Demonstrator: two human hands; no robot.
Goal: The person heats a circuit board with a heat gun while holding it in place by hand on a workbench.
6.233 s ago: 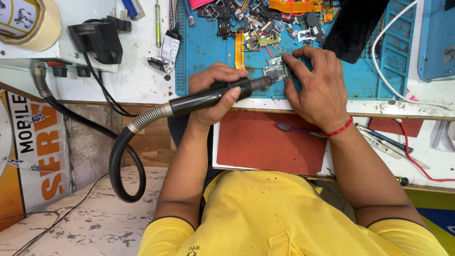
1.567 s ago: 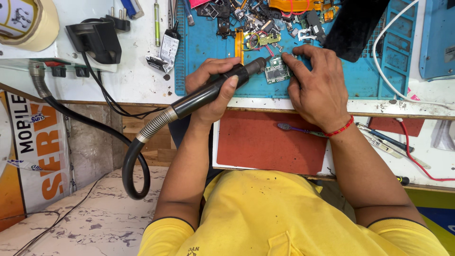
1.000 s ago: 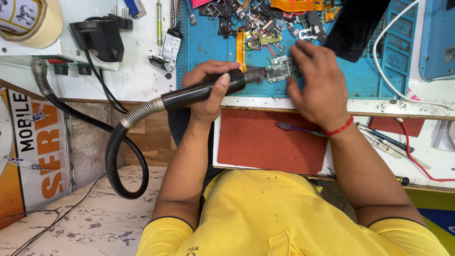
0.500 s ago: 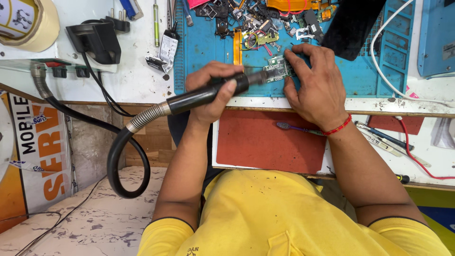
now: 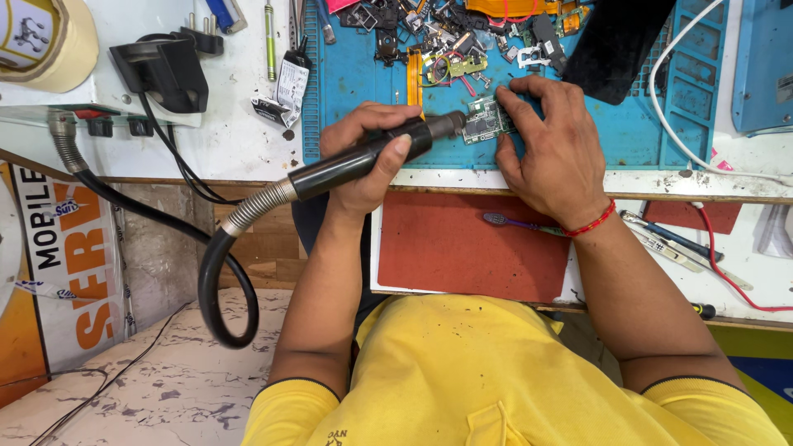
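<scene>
**Hot-air wand over a small circuit board**

The left hand is wrapped tight around a black cylindrical hot-air handle with a ribbed metal hose — its nozzle just beside a small green circuit board. The right hand pins that board flat on the blue mat. Loose phone parts clutter the mat's far edge; a purple toothbrush lies on the red pad.

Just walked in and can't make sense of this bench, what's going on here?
A person in a yellow shirt is working at a blue mat. Their left hand grips a black hot-air handpiece on a flexible hose, its nozzle aimed at a small green circuit board. The right hand pins that board to the mat with its fingers. Loose parts lie behind it.
</scene>
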